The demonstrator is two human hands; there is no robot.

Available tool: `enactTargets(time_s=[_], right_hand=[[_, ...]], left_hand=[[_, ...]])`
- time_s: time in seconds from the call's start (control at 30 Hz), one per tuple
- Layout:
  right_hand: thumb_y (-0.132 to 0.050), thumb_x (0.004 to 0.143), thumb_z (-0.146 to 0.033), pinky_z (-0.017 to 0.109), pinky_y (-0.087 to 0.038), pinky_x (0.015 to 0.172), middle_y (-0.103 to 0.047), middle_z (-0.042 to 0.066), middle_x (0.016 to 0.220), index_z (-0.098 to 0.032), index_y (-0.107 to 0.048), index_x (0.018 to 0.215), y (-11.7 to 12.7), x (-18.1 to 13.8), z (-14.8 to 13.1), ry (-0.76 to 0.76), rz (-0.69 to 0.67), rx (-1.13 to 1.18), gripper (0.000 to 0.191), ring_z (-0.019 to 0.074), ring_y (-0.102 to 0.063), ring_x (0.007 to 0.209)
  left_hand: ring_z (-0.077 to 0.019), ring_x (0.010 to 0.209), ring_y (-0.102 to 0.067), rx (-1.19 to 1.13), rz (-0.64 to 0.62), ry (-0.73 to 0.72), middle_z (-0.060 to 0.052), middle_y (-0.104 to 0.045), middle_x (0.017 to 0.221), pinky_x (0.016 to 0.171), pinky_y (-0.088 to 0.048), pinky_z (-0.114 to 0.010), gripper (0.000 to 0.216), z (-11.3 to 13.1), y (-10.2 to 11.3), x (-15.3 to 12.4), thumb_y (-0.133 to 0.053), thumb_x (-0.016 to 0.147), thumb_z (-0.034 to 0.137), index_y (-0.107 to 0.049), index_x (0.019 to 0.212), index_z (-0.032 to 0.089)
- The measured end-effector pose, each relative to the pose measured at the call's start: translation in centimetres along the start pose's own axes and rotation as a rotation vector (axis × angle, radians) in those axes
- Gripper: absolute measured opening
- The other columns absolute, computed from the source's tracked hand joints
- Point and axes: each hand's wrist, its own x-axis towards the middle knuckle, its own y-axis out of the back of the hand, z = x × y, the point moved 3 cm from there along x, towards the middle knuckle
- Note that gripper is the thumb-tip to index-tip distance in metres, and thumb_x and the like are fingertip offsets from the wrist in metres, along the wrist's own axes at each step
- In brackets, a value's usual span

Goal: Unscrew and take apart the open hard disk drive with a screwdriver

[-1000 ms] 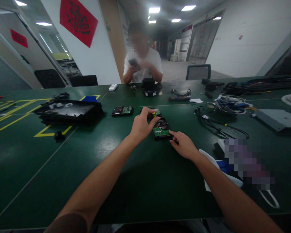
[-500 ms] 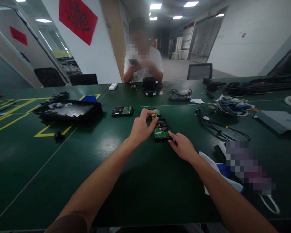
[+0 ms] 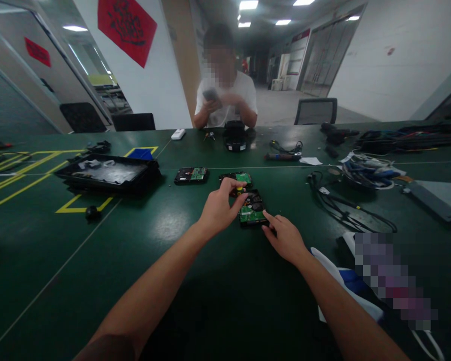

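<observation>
A hard drive (image 3: pixel 253 213) lies with its green circuit board facing up on the dark green table. My left hand (image 3: pixel 223 203) is over its far end, thumb and fingers pinched around a small yellow-and-black piece (image 3: pixel 240 191), mostly hidden by the fingers. At the drive's near right corner, my right hand (image 3: pixel 284 235) holds the edge with index finger and thumb. Just beyond lies a second hard drive (image 3: pixel 244 177), partly covered by my left hand. A third hard drive (image 3: pixel 191 175) rests farther left.
To the left sits a black plastic tray (image 3: pixel 108 173) and a small black knob-like part (image 3: pixel 92 212). Cables (image 3: pixel 346 200), a cable bundle (image 3: pixel 368 170) and a grey metal box (image 3: pixel 438 198) lie right. A person (image 3: pixel 229 100) sits opposite, holding a phone (image 3: pixel 211 95).
The camera view has shifted slightly, moving the scene a little right and down. Both hands keep nearly the same pose at the hard drive.
</observation>
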Motion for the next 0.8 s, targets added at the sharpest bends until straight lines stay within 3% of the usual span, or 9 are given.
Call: enactTargets(time_s=[0.8], right_hand=[[-0.046,0.102,-0.032,0.039,-0.049,0.082,-0.064,0.01,0.1,-0.019,-0.048,0.149,0.11,-0.1,-0.22,0.001,-0.014,0.027,0.049,0.0254,-0.058,0.093]], left_hand=[[-0.0185,0.107,-0.073,0.004,0.025,0.046,-0.01,-0.067,0.131,0.092,-0.063,-0.037,0.029,-0.43,0.13,-0.2,-0.061,0.098,0.024,-0.051,0.125,0.022]])
